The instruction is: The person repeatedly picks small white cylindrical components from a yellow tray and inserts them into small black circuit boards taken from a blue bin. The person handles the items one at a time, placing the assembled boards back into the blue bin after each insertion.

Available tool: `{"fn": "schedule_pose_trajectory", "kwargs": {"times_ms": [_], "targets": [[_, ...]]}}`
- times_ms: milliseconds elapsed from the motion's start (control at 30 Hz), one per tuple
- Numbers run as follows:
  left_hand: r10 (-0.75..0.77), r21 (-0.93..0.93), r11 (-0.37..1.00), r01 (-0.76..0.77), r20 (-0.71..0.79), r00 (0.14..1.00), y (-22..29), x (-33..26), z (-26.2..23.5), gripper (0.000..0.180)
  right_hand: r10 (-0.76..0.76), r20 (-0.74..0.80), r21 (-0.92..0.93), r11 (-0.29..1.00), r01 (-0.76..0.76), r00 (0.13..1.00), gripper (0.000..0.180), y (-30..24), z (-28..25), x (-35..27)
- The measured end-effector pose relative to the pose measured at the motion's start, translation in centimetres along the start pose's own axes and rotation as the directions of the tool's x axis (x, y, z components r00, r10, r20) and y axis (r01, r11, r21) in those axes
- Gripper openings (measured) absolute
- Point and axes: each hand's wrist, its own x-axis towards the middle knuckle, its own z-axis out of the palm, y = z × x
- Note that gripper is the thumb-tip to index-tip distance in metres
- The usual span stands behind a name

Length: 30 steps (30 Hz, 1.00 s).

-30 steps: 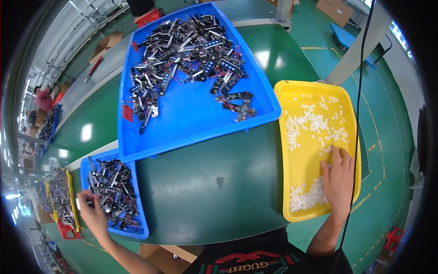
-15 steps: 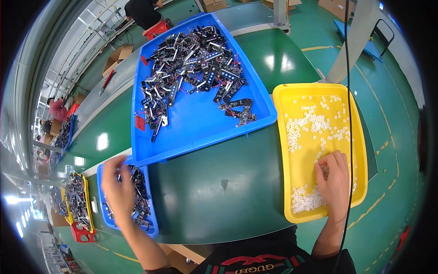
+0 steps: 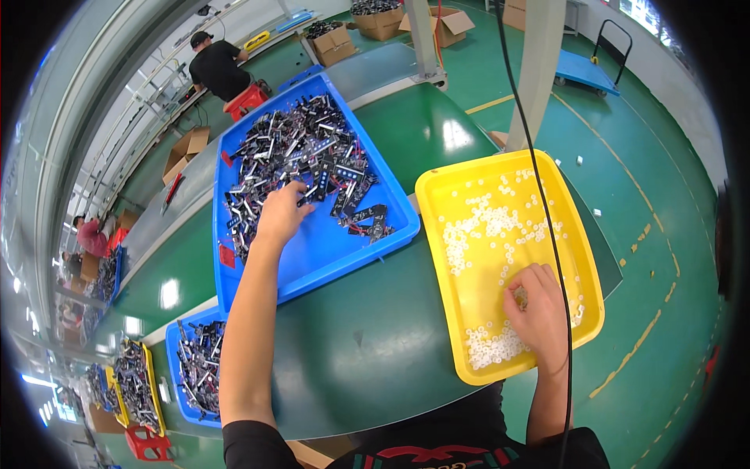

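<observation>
Reaching into the large blue tray (image 3: 332,252), the left hand (image 3: 283,209) has its fingers slightly bent at the near edge of a heap of black circuit boards (image 3: 273,141); whether it grips one I cannot tell. The boards fill the far part of the large blue tray, with bare plastic nearest the person. Right of the large blue tray is a yellow tray (image 3: 461,309) with loose white rings (image 3: 492,348) scattered in it. Over them the right hand (image 3: 537,306) is curled, thumb and forefinger close together; I cannot tell what lies between the fingertips. Left of and nearer than the large blue tray, a small blue tray (image 3: 173,353) holds more boards, partly hidden by the left forearm.
</observation>
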Motion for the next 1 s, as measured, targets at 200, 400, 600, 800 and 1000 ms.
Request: {"fn": "schedule_pose_trajectory", "kwargs": {"times_ms": [200,400,600,800,1000], "targets": [[-0.016,-0.187,0.982,-0.03,-0.235,0.972,1.8,-2.9,-3.8,0.022,-0.026,-0.024,0.028,0.999,0.027,0.999,0.016,-0.2,-0.3,0.1],[-0.358,-0.972,0.197,0.125,0.047,0.932,3.4,-10.4,-7.0,0.014,-0.046,-0.171,0.053,0.997,0.056,0.984,0.022,-1.8,-0.3,0.0],[-0.185,-0.898,-0.437,0.049,0.143,0.972,5.5,-16.6,-4.9,0.012,-0.055,-0.09,0.698,0.709,0.103,0.994,0.018,-9.0,2.0,0.3],[-0.128,-0.882,-0.47,0.017,0.088,0.988,7.1,-19.5,-2.6,0.043,-0.065,0.214,0.905,0.389,-0.172,0.975,0.017,-13.4,7.5,0.1],[0.03,-0.83,-0.55,0.094,0.092,0.995,7.7,-19.8,-2.3,0.073,0.058,0.452,0.891,-0.077,-0.448,0.89,0.018,-13.4,9.2,-0.4]]}}
